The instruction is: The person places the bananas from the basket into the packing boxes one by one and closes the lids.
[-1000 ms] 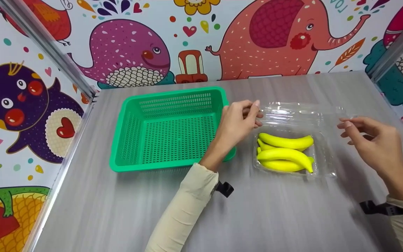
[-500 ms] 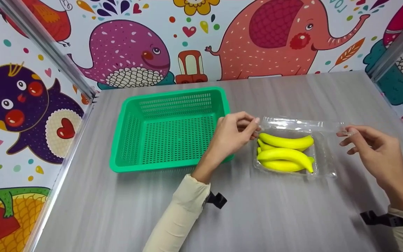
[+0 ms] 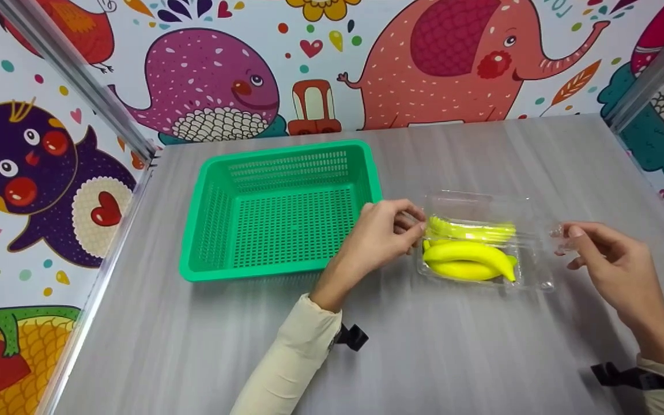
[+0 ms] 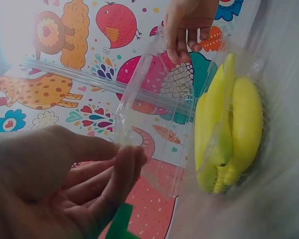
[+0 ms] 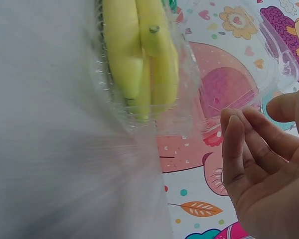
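A clear plastic clamshell box [image 3: 531, 271] lies on the table with several yellow bananas [image 3: 470, 253] inside. Its hinged lid [image 3: 476, 199] is raised at the far side and tilts over the back bananas. My left hand [image 3: 378, 236] pinches the lid's left corner between thumb and fingers, as the left wrist view shows close up. At the opposite corner, my right hand [image 3: 620, 262] holds the lid's edge with thumb and fingertips. Seen from the right wrist, the bananas [image 5: 139, 55] lie in the tray below the lifted lid [image 5: 284, 55].
A green perforated basket [image 3: 280, 271] stands left of the box, its right rim close beside my left hand. Walls with cartoon animals [image 3: 447, 63] border the grey wood-grain table [image 3: 424, 357] at the back and sides.
Both hands have come toward me and lower, swinging the lid forward from behind the bananas to over the back ones. The box, bananas and basket have stayed in place.
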